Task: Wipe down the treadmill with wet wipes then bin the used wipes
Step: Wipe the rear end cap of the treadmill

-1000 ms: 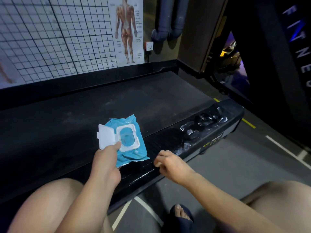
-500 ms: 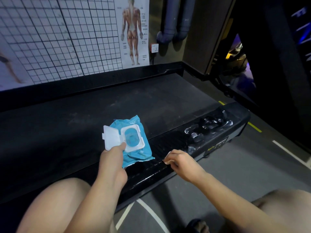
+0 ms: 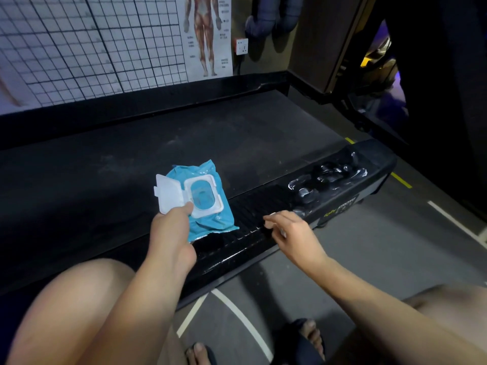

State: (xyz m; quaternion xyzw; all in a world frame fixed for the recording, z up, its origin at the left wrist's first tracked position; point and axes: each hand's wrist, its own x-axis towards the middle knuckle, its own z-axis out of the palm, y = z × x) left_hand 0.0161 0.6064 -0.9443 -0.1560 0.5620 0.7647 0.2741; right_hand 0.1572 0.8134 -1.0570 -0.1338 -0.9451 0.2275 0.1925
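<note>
I am crouched beside the treadmill (image 3: 237,133), and the blue pack of wet wipes (image 3: 208,217) lies flat on its dark belt, close to the near edge rail. The white flip lid (image 3: 168,192) on the pack is swung open to the left, and I can see the blue oval hole under it. My left hand (image 3: 171,233) rests on the near left part of the pack, with my fingertip touching the edge of the lid, so it is pressing the pack down, not pinching it. My right hand (image 3: 290,230) is just beside the pack, over the ribbed rail, with the fingers curled in loosely and holding nothing that I can see. I think the pack is light and squishy, and its skin looks shiny and a bit slippery, so it could slide or lift up if I pull from it with one hand only. The wipes inside should be soft, thin and damp, and they may stick together. I think the best spot to grab is right in the oval hole, pinching one wipe with thumb and finger while my left hand keeps the pack flat.
</note>
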